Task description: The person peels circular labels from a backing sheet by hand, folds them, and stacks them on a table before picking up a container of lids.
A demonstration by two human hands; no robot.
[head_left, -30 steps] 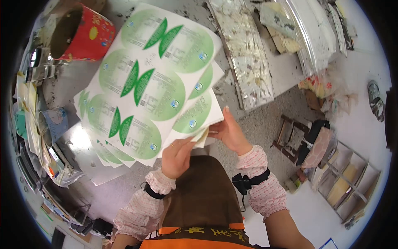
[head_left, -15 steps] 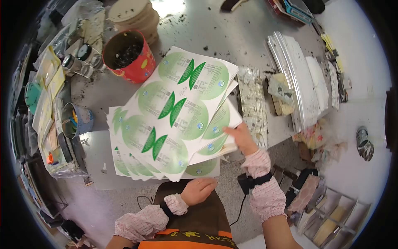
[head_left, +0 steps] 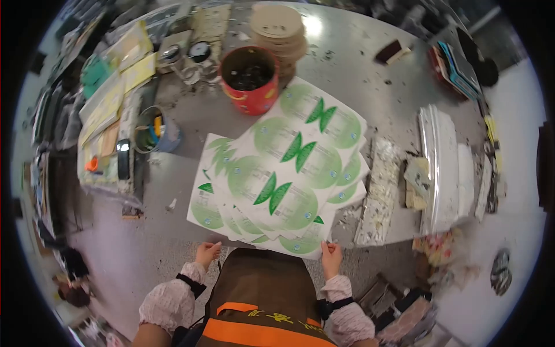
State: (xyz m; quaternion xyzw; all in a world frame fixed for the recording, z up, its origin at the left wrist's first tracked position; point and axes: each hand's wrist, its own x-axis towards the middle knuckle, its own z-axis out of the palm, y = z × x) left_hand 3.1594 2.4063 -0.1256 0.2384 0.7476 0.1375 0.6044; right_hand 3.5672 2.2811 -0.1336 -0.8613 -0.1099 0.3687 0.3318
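Observation:
A fanned pile of printed label sheets (head_left: pixel 277 168), white with pale green circles and dark green leaf shapes, lies on the metal table in front of me. My right hand (head_left: pixel 331 258) pinches the near right corner of a lower sheet at the table's front edge. Closed fingers show on my left hand (head_left: pixel 208 254), by the table edge just short of the pile's near left side. A gap seems to separate it from the paper, and whatever its fingertips hold, if anything, is too small to make out.
Behind the pile stand a red bucket (head_left: pixel 248 101) with dark contents and a stack of round beige discs (head_left: pixel 277 26). To the left are a clear cup (head_left: pixel 165 136) and glass jars (head_left: pixel 199 55). A flaky pale slab (head_left: pixel 378 191) and wrapped white panels (head_left: pixel 436 173) lie right.
My right hand has moved down from the pile's right side to its near corner. My left hand has shifted left. The camera view has turned, and the upper sheets lie more squarely over the table.

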